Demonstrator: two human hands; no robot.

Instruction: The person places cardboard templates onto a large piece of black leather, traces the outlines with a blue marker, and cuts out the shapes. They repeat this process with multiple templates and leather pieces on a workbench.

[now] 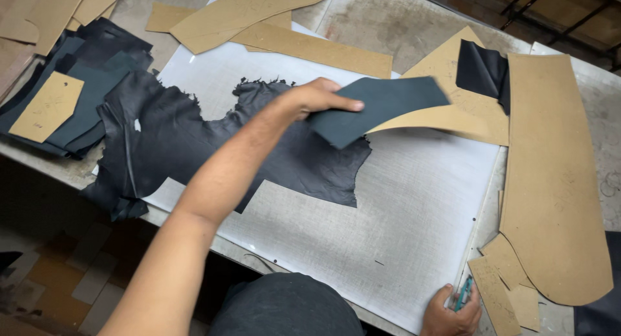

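A scuffed grey table (401, 25) carries a white cutting mat (388, 232), a black hide (194, 142) and tan patterns (556, 181). The left hand (317, 97) pinches a dark cut piece (375, 109) above the mat. The right hand (453, 307) grips a teal knife (463, 294) at the mat's near edge. Tiled floor (71, 278) below.

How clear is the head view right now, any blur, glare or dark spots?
Head view: the left hand and the dark cut piece it holds are slightly motion-blurred; the white cutting board is evenly lit, with soft glare; the floor at lower left is dim; the right hand with its teal tool is sharp.
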